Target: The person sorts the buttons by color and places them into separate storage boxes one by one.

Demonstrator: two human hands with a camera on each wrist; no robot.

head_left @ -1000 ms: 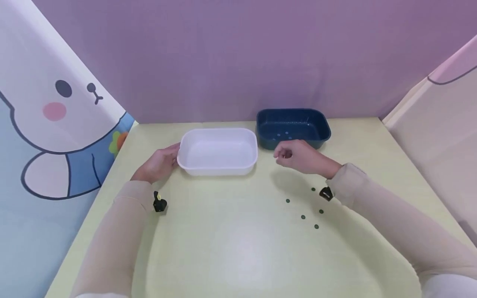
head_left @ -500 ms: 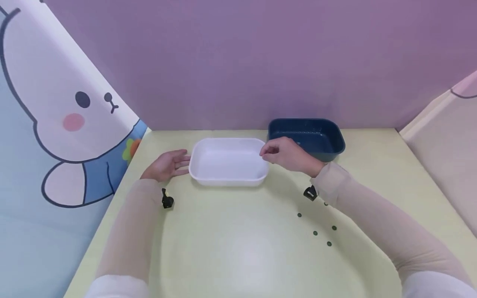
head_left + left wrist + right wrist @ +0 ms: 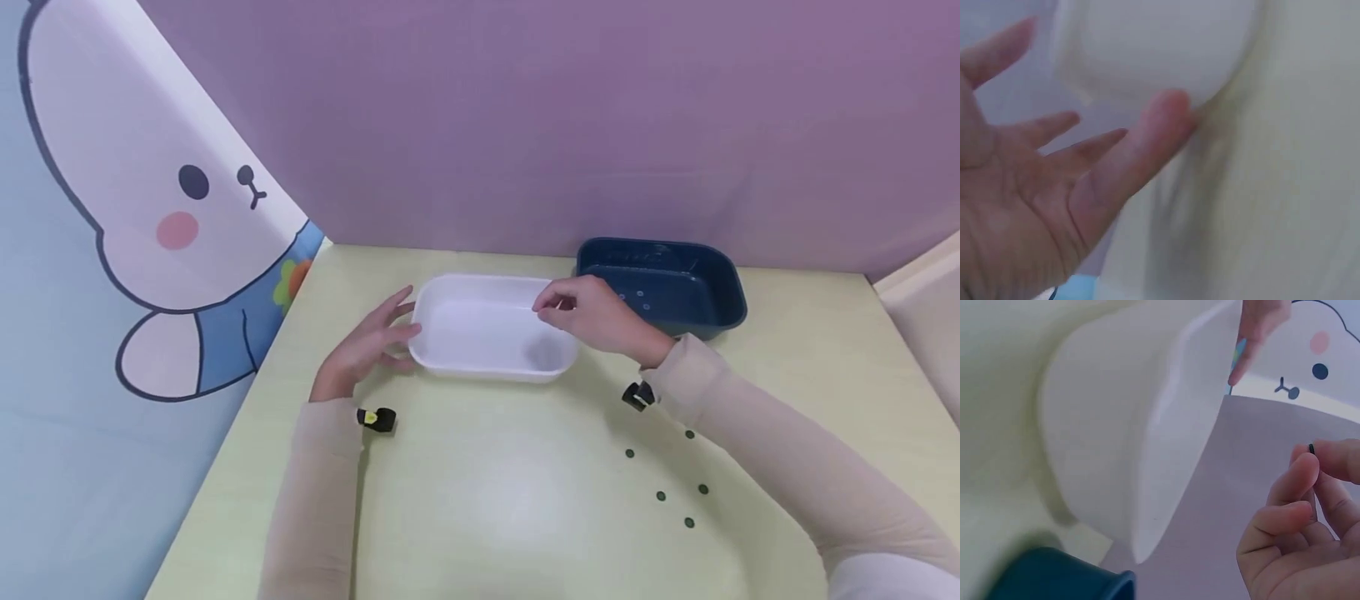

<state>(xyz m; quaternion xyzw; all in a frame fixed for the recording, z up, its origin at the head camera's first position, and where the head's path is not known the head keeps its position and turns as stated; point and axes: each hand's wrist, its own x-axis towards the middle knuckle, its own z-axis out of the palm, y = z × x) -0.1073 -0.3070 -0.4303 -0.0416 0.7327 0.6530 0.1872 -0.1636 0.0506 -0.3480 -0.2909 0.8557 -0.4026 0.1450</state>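
Right hand [image 3: 600, 321] has moved over the white tray [image 3: 491, 332], fingers pinching a dark bead [image 3: 1311, 449]; left hand [image 3: 367, 346] released

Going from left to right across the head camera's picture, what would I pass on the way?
Rabbit picture → left hand → white tub → right hand, pinching a tiny dark bead → dark blue basket.

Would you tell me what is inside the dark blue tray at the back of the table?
A few small dark dots lie on the floor of the blue tray. Its near left corner is hidden behind the right hand, so anything there cannot be seen.
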